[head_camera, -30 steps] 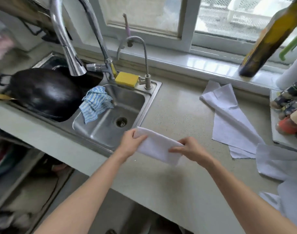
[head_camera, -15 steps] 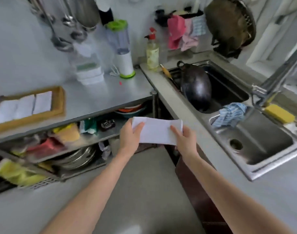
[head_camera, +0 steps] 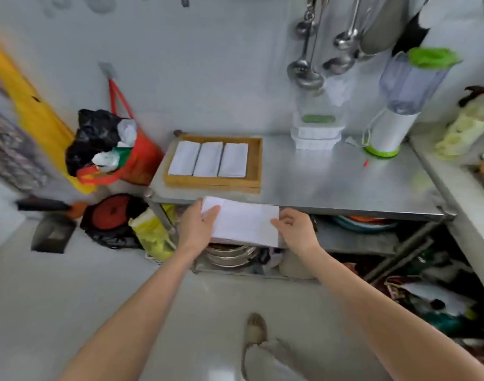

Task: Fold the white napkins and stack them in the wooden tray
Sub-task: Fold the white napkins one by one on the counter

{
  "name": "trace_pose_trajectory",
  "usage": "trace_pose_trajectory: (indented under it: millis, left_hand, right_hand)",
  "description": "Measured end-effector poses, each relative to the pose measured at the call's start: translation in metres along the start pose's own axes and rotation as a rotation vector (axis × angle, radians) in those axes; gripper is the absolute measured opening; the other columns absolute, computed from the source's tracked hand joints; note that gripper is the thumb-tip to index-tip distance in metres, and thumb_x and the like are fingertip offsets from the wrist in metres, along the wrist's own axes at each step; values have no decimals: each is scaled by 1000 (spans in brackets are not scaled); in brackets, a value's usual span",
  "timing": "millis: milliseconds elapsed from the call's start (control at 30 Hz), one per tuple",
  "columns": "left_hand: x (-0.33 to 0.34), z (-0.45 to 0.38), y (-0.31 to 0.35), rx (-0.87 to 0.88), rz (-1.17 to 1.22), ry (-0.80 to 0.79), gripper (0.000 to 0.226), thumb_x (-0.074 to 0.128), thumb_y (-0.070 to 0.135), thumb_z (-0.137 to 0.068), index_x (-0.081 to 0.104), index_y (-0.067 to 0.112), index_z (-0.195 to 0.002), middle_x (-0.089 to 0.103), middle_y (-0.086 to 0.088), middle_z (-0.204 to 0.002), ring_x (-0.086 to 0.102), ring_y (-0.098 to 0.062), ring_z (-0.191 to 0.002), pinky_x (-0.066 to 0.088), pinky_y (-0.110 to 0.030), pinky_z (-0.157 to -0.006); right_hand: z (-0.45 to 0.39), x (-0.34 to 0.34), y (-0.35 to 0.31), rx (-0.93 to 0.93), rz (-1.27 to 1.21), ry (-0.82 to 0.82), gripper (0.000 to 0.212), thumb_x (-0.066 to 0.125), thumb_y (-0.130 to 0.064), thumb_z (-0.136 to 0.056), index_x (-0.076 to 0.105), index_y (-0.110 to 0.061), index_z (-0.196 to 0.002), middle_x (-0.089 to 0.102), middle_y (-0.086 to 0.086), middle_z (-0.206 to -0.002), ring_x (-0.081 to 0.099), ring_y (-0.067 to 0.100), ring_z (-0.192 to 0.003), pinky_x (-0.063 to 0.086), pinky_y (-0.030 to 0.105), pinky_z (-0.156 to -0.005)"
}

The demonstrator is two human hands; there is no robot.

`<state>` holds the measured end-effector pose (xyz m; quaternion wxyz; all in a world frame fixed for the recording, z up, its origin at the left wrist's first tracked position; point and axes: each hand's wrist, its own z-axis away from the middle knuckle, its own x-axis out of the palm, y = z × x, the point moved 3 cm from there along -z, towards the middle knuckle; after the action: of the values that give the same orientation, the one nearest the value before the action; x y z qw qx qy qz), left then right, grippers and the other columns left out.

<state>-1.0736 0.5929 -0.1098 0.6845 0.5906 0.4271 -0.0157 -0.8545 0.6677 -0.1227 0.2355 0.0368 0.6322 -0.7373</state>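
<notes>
Folded napkin (head_camera: 245, 221) now carried nearer the wooden tray (head_camera: 256, 160).

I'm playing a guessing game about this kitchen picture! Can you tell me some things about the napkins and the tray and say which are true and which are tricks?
1. Both hands hold one folded white napkin. True: the left hand and the right hand grip its two ends.
2. The shallow wooden tray is empty. False: three folded white napkins lie in it side by side.
3. The tray sits on the shiny steel table. True.
4. The held napkin is already inside the tray. False: it is in front of the table's near edge, not yet in the tray.
5. The blender with the green lid stands left of the tray. False: it stands to the right.
</notes>
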Motion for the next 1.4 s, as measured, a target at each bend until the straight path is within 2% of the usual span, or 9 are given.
trace_pose_trajectory:
  millis: [100,233,400,467,600,933,1033,1267,1400]
  left_hand:
    - [-20,-65,-29,-60,-53,-50,27,56,29,-95,60,7,-110,65,-5,-106,60,-21,-96,42,-28,-77]
    - [-33,-138,-49,-158,-69,-126,27,49,11,-92,53,8,-118,62,-8,-112,57,-24,-98,46,-33,-82]
    - [-29,-225,-64,-217,-64,-169,29,57,3,-85,54,1,-114,63,-14,-113,60,-29,-99,46,-32,-83]
    - [-16,-261,-65,-211,-48,-213,28,57,0,-85,55,3,-112,64,-13,-113,60,-26,-99,46,-30,-81]
    - [24,-337,-48,-62,-118,-375,32,53,-1,-87,57,4,-118,62,-10,-119,58,-24,-108,42,-25,-83]
    - [130,-432,7,420,-302,-711,28,49,1,-88,64,8,-110,66,-11,-113,59,-26,-106,38,-24,-80]
    - [149,-433,-2,471,-341,-757,29,47,-1,-90,63,8,-113,65,-11,-115,59,-26,-107,41,-25,-83]
    - [168,-435,-14,573,-514,-780,25,49,4,-94,59,12,-116,66,-8,-113,61,-25,-103,44,-27,-77]
    - [168,-431,0,640,-628,-787,37,53,9,-94,46,11,-130,53,-11,-128,53,-27,-114,47,-36,-90]
  right_hand:
    - [-63,47,-23,17,7,-50,5,66,-5,-86,64,-1,-84,58,8,-68,50,15,-61,41,26,-65]
    - [-132,92,-49,64,-19,-64,8,62,-3,-88,58,-6,-81,55,9,-65,50,18,-55,45,30,-56]
    - [-191,110,-63,145,49,18,6,60,-6,-90,61,-1,-89,61,11,-68,55,12,-49,41,14,-40]
    - [-208,111,-60,203,50,61,5,60,-5,-90,61,0,-89,64,14,-73,59,13,-51,44,14,-44]
    - [-235,113,-50,365,-78,156,5,60,2,-89,63,-2,-89,67,15,-74,66,15,-52,59,26,-57]
    - [-251,138,-41,669,-325,571,17,59,4,-85,51,-4,-72,58,13,-57,63,17,-41,52,26,-46]
    - [-253,153,-30,751,-344,599,19,60,2,-85,53,-5,-69,63,13,-57,67,20,-49,56,31,-55]
    - [-253,176,-24,845,-345,570,8,58,-3,-88,61,-3,-80,70,13,-70,64,15,-50,51,27,-50]
    - [-250,168,-28,805,-267,577,4,55,-6,-88,59,-5,-87,71,11,-78,63,16,-55,55,30,-57]
